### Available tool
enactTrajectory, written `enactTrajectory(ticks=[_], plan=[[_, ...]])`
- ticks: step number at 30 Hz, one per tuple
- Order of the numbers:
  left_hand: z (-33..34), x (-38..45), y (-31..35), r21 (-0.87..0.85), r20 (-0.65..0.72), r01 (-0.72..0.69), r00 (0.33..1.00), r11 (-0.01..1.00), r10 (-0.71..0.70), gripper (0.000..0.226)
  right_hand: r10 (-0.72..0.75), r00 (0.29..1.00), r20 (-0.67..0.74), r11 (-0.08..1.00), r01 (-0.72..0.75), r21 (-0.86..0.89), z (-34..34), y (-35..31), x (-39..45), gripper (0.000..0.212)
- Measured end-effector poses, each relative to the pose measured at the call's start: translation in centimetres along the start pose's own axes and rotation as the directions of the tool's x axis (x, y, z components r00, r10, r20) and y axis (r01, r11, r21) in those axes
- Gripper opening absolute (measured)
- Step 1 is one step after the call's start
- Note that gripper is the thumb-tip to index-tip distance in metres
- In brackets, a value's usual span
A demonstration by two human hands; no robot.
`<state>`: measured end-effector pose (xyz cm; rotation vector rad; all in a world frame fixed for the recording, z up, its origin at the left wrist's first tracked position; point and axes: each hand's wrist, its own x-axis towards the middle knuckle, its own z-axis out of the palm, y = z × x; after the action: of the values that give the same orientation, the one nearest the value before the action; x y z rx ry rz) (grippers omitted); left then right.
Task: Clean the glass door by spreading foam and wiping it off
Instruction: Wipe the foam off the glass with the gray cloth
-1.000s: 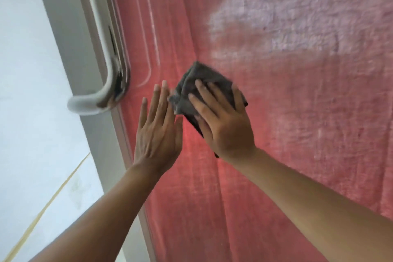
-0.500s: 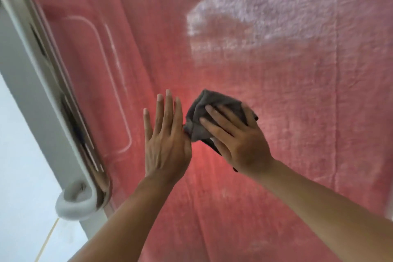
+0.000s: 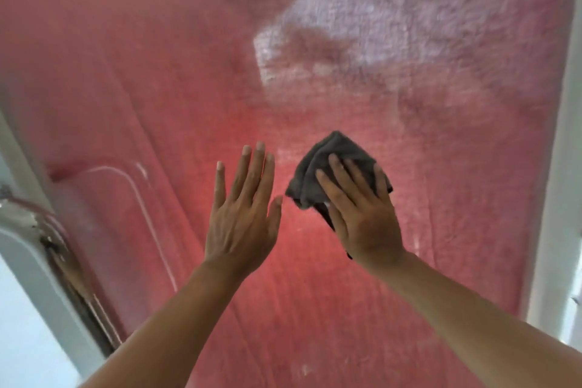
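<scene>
The large glass door (image 3: 163,79) fills nearly the whole view, with a pink-red textured cloth showing through it from behind. High on the pane, up and to the right of the door's middle, lies a broad patch of whitish foam (image 3: 393,19), ragged along its lower edge and thinning into faint streaks below. The white door frame (image 3: 563,167) runs down the right edge of the glass, and another stretch of it slants along the lower left edge, where a curved white handle (image 3: 22,249) and some dark hardware sit; that corner is blurred, so the hardware may be a lock or a hinge. A pale curved outline shows in the glass just right of the handle.

Below the foam patch, near the door's middle, the right hand (image 3: 362,214) presses a crumpled dark grey cloth (image 3: 327,167) flat against the glass, fingers spread and straight across it, the cloth bunching out above and to the left of the fingertips. Just left of the cloth, apart from it, the left hand (image 3: 242,211) is raised palm toward the pane with its fingers straight and close together, holding nothing.
</scene>
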<state>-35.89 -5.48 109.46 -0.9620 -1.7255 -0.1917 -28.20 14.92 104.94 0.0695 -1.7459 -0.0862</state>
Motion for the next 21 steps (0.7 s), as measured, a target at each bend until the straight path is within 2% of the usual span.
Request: enactTrajectory(ticks=[2,4,6,8,9,11,13,14,15,17,19,21], plan=[[-0.6,1.4,-0.4,0.007,0.011,-0.019,1.000,1.000,0.019,0.063,0.190,0.978,-0.089,0.981,-0.192,-0.010,-1.0,2.3,2.8,0.043],[-1.2,3.1,-0.7,0.023,0.016,-0.026,1.000,0.999,0.026,0.063,0.430,0.885,-0.177,0.902,-0.431,0.034,-1.9,4.1,6.5,0.046],[-1.9,5.1,-0.9,0.037,0.010,-0.022,1.000,0.999,0.022,0.063,0.513,0.836,-0.195,0.858,-0.505,0.091,-2.4,4.6,9.7,0.048],[-2.5,7.1,-1.1,0.040,0.003,-0.025,1.000,0.999,0.025,0.063,0.444,0.883,-0.152,0.896,-0.436,0.084,-2.4,4.1,11.3,0.049],[-2.8,8.1,-1.1,0.042,-0.002,-0.030,1.000,0.999,0.030,0.063,0.346,0.931,-0.115,0.938,-0.341,0.060,-2.4,3.7,11.4,0.050],[-3.3,10.0,-1.1,0.047,-0.020,-0.038,0.999,0.998,0.039,0.062,0.047,0.999,-0.014,0.999,-0.047,0.006,-2.6,3.6,10.9,0.048],[-3.7,11.8,-1.0,0.055,-0.041,-0.036,0.998,0.998,0.038,0.063,-0.183,0.982,0.055,0.982,0.184,-0.027,-3.5,5.3,11.2,0.045],[-3.9,12.6,-1.0,0.059,-0.049,-0.035,0.998,0.998,0.038,0.063,-0.206,0.977,0.050,0.977,0.208,-0.043,-4.1,6.5,12.0,0.045],[-4.1,13.4,-1.0,0.064,-0.054,-0.037,0.998,0.997,0.040,0.063,-0.158,0.987,0.018,0.986,0.159,-0.049,-4.5,7.6,12.9,0.045],[-4.4,14.8,-1.2,0.087,-0.059,-0.043,0.997,0.995,0.048,0.063,0.126,0.989,-0.083,0.992,-0.127,-0.007,-5.3,9.6,15.6,0.047],[-4.6,16.1,-1.7,0.111,-0.065,-0.043,0.997,0.993,0.050,0.064,0.414,0.893,-0.179,0.910,-0.409,0.068,-6.0,11.0,19.2,0.048],[-4.9,17.4,-2.4,0.122,-0.076,-0.038,0.996,0.992,0.047,0.065,0.531,0.819,-0.217,0.847,-0.519,0.117,-6.4,11.3,22.3,0.049]])
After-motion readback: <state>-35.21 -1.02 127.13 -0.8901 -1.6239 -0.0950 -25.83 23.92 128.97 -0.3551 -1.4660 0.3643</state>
